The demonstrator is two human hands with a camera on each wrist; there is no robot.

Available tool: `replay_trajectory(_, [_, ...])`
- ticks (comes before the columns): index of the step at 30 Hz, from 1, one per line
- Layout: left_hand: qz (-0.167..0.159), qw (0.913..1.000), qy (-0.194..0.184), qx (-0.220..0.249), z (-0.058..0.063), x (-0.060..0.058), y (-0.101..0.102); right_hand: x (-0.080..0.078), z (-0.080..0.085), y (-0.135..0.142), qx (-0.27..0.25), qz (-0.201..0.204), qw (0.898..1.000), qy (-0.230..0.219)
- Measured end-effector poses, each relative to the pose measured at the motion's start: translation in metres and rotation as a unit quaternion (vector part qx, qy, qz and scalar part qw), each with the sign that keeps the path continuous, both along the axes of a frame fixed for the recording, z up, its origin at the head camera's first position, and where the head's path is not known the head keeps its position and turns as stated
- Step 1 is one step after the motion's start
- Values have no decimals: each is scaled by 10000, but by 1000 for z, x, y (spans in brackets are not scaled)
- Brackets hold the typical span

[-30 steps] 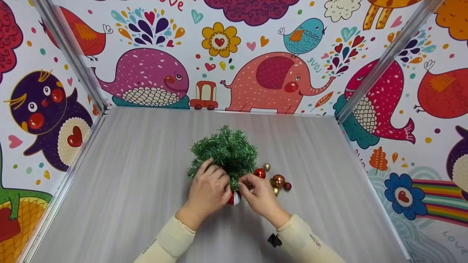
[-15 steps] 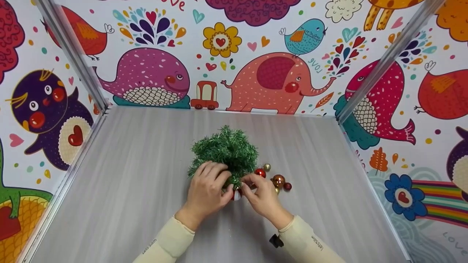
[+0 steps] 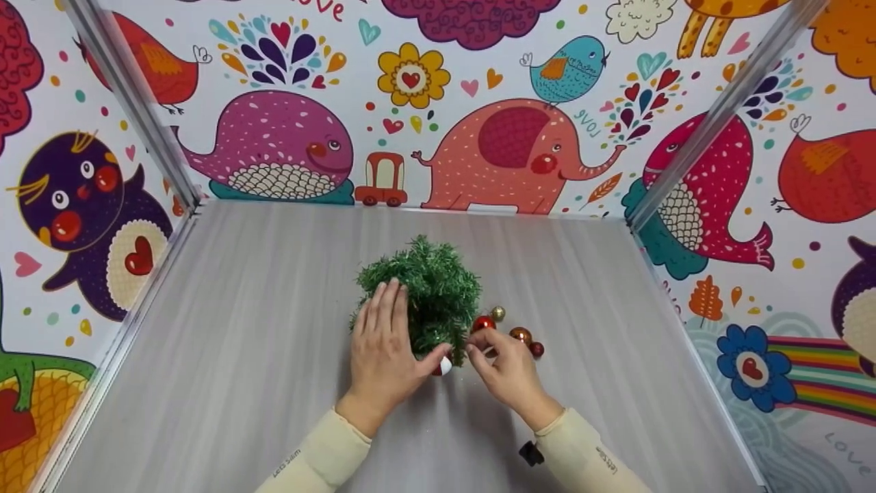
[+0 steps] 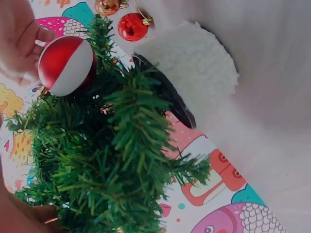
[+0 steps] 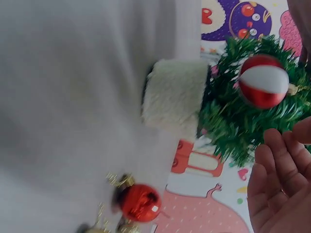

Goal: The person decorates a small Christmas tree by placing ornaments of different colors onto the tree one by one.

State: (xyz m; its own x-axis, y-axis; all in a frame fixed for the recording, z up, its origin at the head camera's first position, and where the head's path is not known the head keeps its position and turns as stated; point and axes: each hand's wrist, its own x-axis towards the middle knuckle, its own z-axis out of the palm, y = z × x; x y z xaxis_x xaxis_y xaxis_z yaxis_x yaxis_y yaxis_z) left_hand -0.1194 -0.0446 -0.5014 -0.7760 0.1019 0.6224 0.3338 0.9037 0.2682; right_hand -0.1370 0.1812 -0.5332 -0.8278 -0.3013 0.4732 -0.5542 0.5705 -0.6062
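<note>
1. A small artificial Christmas tree [image 3: 424,267] stands on the desk [image 3: 274,308], on a white fluffy base [image 5: 175,94].
2. A red-and-white bauble [image 3: 445,367] is at the tree's near side, among its branches.
3. Of the two hands, the left hand [image 3: 382,346] lies along the tree's left side, fingers straight, grasping nothing, thumb stretched towards the bauble.
4. The right hand [image 3: 510,370] is just right of the tree, loosely bent and seemingly released; whether its fingertips touch the nearest twig is hard to make out.
5. Right of the tree lie a shiny red bauble [image 3: 484,323], a small gold bauble [image 3: 498,313], a copper bauble [image 3: 520,335] and a small dark red bauble [image 3: 537,349].
6. Behind the tree rises a cartoon-printed wall [image 3: 493,150].
</note>
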Motion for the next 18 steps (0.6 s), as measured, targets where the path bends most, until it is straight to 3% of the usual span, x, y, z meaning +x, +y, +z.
replay_trajectory(3, [74, 9998, -159, -105, 1, 1, 0, -1, -5, 8, 403, -154, 9987, -253])
replay_trajectory(7, [117, 9995, -268, 86, 3, 1, 2, -4, -11, 17, 820, -294, 9954, -405])
replay_trajectory(13, [191, 9992, -321, 138, 5, -1, 3, -6, -21, 28, 1083, -457, 9916, -537])
replay_trajectory(18, [-14, 9995, -296, 53, 5, -4, -2, -8, -27, 35, 1105, -467, 9906, -653])
